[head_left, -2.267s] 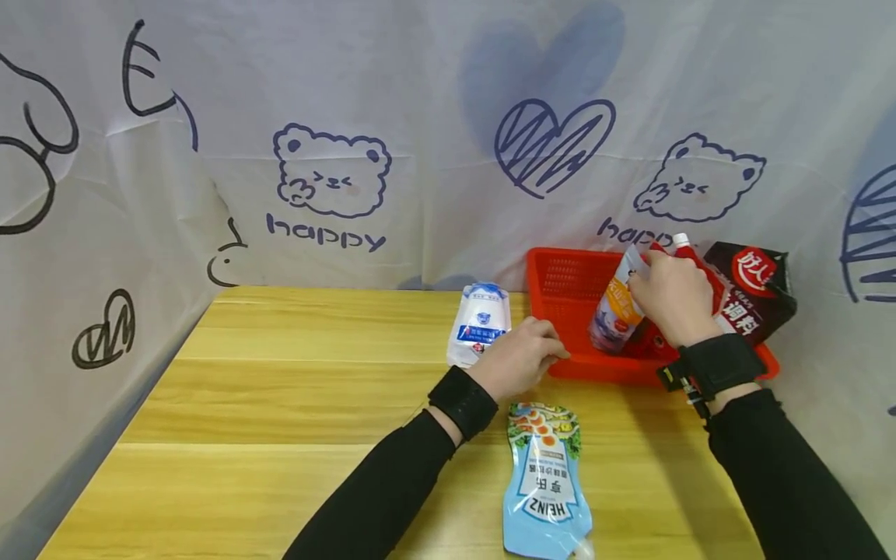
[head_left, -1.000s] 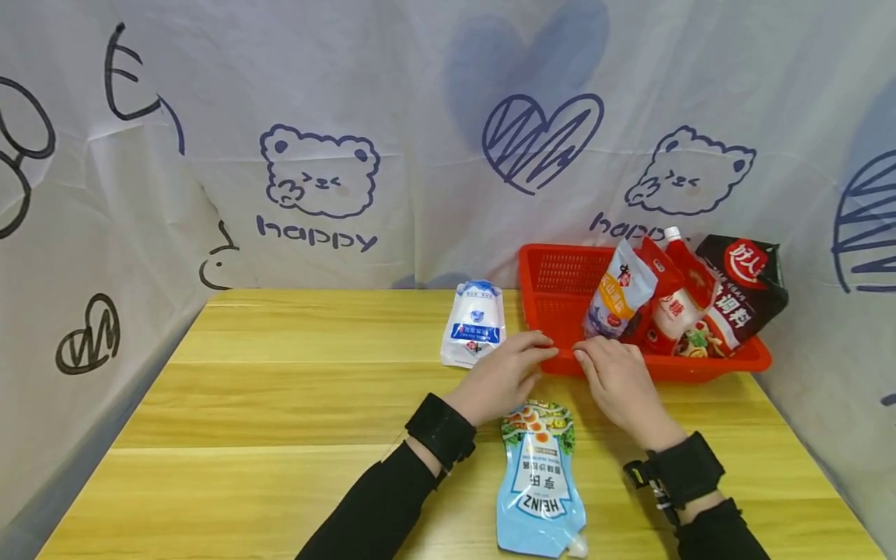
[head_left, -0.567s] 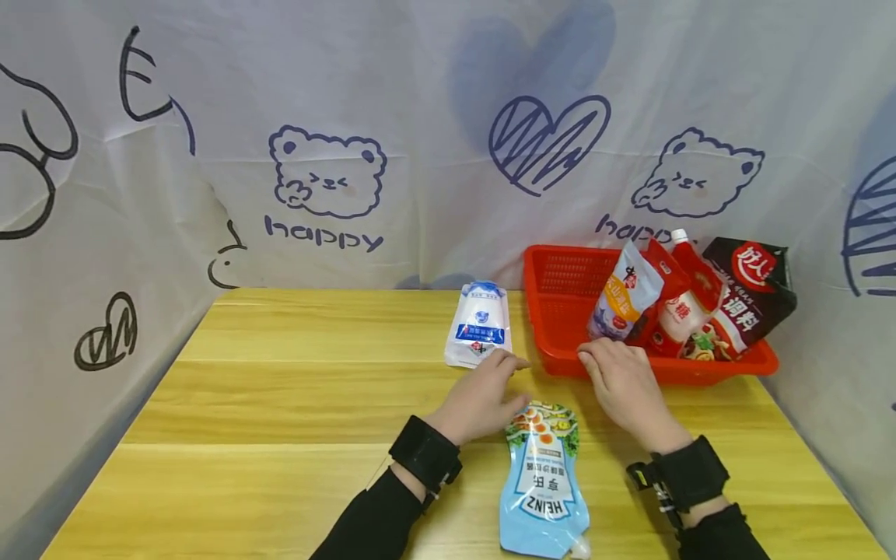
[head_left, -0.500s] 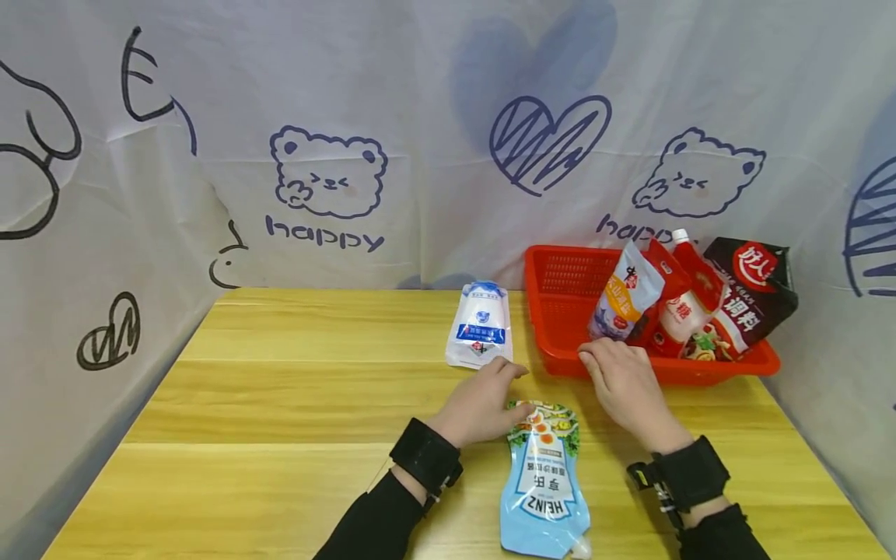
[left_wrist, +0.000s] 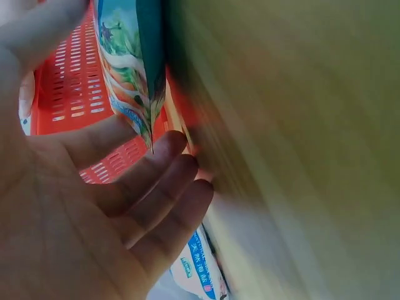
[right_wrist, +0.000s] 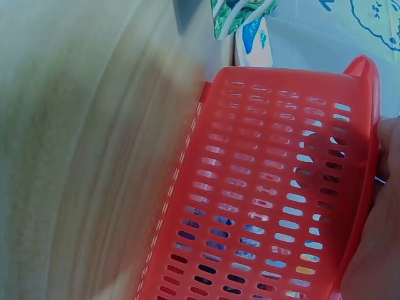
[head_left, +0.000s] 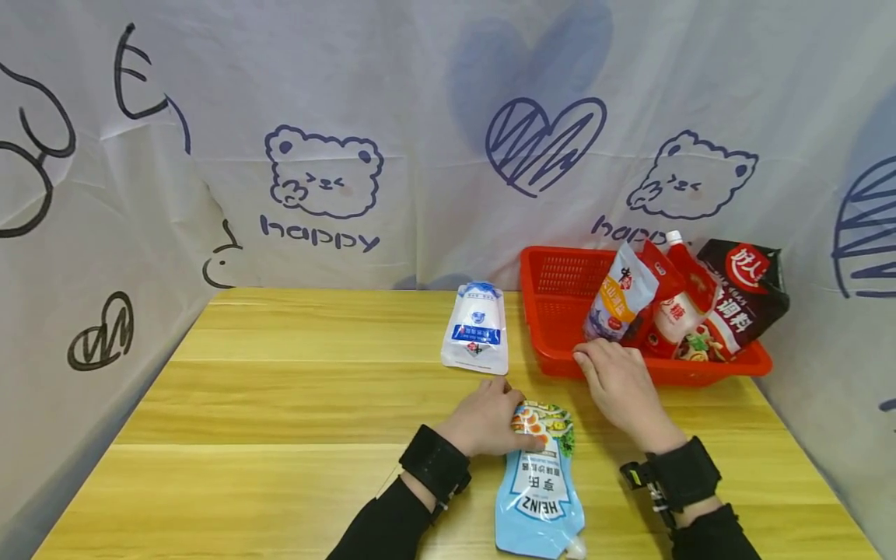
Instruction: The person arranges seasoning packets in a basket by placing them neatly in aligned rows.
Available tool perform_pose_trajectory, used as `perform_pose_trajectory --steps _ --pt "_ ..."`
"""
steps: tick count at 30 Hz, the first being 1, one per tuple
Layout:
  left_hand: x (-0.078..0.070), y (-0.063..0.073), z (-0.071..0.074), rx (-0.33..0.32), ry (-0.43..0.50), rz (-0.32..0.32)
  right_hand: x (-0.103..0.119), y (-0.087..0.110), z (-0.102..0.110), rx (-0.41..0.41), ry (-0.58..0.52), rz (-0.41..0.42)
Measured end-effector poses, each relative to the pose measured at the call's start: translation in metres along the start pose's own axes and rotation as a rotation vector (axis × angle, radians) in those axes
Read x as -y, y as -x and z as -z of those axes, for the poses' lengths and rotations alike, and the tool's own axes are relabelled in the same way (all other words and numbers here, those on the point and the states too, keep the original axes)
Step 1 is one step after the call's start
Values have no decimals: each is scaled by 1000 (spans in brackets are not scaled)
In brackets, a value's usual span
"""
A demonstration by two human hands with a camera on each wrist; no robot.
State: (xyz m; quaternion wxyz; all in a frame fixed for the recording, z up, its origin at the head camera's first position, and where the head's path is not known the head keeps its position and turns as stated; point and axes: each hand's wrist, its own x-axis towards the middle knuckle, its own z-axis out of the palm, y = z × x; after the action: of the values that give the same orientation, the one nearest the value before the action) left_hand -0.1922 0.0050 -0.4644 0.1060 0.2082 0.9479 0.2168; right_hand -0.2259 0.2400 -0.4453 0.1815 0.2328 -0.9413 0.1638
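Observation:
A light-blue Heinz salad dressing pouch (head_left: 540, 498) lies on the table with its spout toward me. My left hand (head_left: 486, 420) is at the pouch's far end, thumb over its printed face, the other fingers loosely bent at its edge. In the left wrist view the index finger touches the pouch's end, and the other fingers (left_wrist: 172, 206) lie apart from it. My right hand (head_left: 623, 385) holds the front rim of the red basket (head_left: 560, 365), its fingers bent over the rim and partly hidden. A white salt pouch (head_left: 476, 330) lies flat left of the basket.
In the basket's right half stand a purple-and-orange salt pouch (head_left: 619, 299), a red sugar bag (head_left: 672, 319), a red capped pouch (head_left: 693, 272) and a black seasoning bag (head_left: 749, 288). A printed cloth (head_left: 420, 117) hangs behind the wooden table (head_left: 280, 404).
My right hand has come out from the bags in the basket to its front rim. The left hand has left the basket's corner and moved toward me to the Heinz pouch.

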Motion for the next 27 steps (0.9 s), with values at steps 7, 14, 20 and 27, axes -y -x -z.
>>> perform_pose_trajectory --steps 7,14,20,27 --pt "5 0 1 -21 111 -36 2 -1 0 -8 0 10" --pt "15 3 8 -19 436 -82 3 0 1 0 0 -6" --pt "19 12 18 -93 530 -125 3 0 1 -3 9 -3" --pt "26 26 40 -165 577 -143 2 0 -1 -25 10 11"
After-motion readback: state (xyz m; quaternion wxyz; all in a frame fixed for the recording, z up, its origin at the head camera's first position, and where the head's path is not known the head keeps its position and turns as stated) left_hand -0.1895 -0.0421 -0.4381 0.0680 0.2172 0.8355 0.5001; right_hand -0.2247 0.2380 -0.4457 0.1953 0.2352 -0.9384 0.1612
